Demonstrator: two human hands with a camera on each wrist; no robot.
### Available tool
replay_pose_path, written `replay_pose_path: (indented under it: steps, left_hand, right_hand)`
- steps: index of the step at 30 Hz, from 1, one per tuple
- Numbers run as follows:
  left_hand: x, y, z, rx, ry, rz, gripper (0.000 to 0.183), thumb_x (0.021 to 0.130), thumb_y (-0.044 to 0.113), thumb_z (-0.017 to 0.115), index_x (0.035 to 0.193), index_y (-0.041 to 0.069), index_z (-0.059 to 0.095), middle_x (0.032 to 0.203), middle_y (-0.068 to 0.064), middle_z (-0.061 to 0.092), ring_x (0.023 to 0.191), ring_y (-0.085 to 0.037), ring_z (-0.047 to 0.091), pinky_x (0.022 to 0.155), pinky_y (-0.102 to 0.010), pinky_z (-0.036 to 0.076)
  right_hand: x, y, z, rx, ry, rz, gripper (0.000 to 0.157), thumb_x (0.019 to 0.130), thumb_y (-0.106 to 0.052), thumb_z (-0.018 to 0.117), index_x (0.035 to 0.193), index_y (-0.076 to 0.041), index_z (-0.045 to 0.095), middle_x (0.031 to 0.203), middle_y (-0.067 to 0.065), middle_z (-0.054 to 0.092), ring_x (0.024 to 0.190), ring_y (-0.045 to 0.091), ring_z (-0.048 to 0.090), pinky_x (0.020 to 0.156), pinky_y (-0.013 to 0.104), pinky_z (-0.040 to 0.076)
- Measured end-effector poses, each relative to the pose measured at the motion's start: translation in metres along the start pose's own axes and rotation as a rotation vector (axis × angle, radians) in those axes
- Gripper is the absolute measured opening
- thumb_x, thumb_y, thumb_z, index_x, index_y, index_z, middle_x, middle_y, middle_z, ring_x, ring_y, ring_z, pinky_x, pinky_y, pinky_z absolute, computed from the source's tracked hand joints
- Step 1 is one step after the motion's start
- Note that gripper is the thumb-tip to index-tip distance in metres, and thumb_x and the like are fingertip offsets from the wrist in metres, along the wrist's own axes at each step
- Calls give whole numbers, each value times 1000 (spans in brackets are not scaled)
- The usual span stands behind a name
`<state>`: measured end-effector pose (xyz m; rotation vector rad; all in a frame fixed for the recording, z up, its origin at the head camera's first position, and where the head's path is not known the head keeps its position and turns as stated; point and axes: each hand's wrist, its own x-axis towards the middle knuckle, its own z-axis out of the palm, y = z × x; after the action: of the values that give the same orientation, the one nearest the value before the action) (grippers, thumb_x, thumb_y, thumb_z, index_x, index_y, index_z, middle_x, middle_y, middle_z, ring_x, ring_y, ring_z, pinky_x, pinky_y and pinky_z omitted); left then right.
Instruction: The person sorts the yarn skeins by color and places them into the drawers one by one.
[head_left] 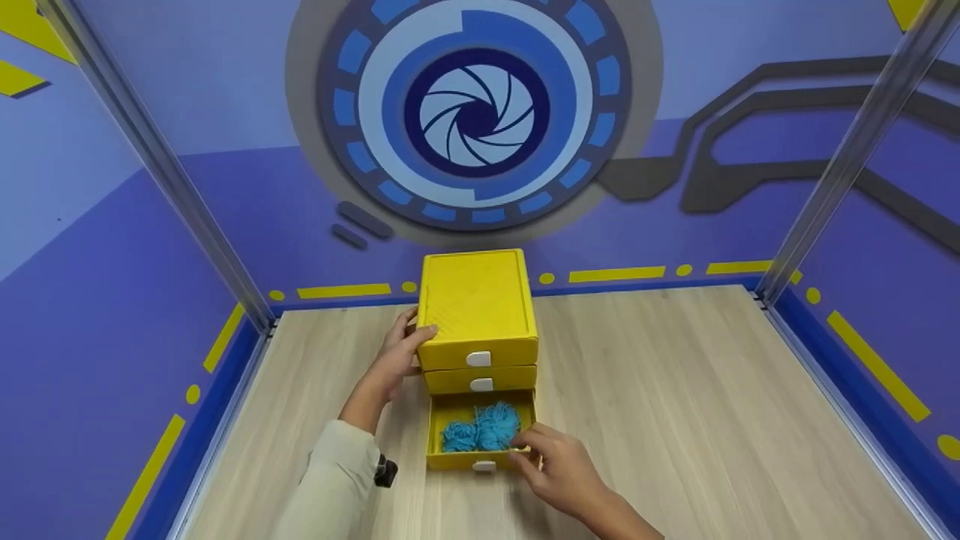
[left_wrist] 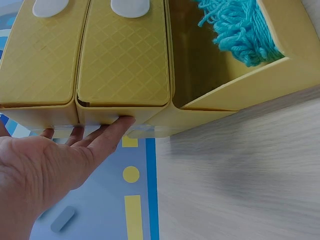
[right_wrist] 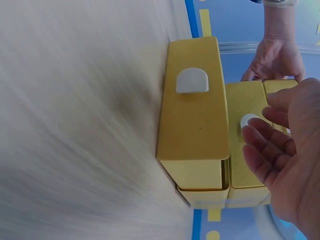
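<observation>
A yellow three-drawer box [head_left: 476,296] stands on the table, its bottom drawer [head_left: 450,460] pulled out and the upper two closed. Inside that drawer lie two bundles of blue yarn [head_left: 497,426], one smaller than the other. My left hand [head_left: 394,356] rests against the box's left side, thumb at the top edge. In the left wrist view its extended fingers [left_wrist: 107,137] lie along the side wall. My right hand [head_left: 559,469] is at the drawer's front right corner; the right wrist view shows its fingers [right_wrist: 265,142] loosely bent, with a gap to the thumb and nothing between them.
Each drawer front has a white tab handle [right_wrist: 192,80]. The wooden tabletop [head_left: 675,405] extends to both sides of the box. Behind it rises a blue and purple printed wall [head_left: 247,195], with metal posts [head_left: 832,157] at the corners.
</observation>
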<state>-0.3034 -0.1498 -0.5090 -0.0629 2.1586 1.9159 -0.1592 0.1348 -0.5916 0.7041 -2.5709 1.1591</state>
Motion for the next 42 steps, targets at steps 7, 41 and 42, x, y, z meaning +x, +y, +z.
replay_pose_path:
  steps: [7, 41, 42]
  left_hand:
    - [1, 0, 0, 4, 10, -7, 80, 99, 53, 67, 167, 32, 29, 172, -11, 38, 148, -36, 52, 116, -67, 48]
    - [-1, 1, -1, 7, 11, -18, 79, 98, 52, 68, 166, 34, 31, 170, -11, 39, 145, -35, 53, 116, -66, 48]
    - [-1, 1, -1, 8, 12, -17, 78, 98, 52, 68, 165, 34, 32, 169, -11, 40, 144, -36, 54, 115, -66, 49]
  right_hand:
    - [-7, -2, 8, 0, -118, 65, 4, 99, -23, 77, 101, -21, 80, 90, -12, 74, 77, -6, 61, 68, 19, 57]
    - [-10, -5, 57, 56, -205, 489, 20, 99, -28, 75, 113, -14, 81, 101, -5, 82, 78, 3, 69, 67, 28, 58]
    - [-10, -5, 58, 61, -204, 489, 20, 99, -27, 75, 113, -14, 81, 103, -3, 83, 80, 4, 71, 69, 29, 60]
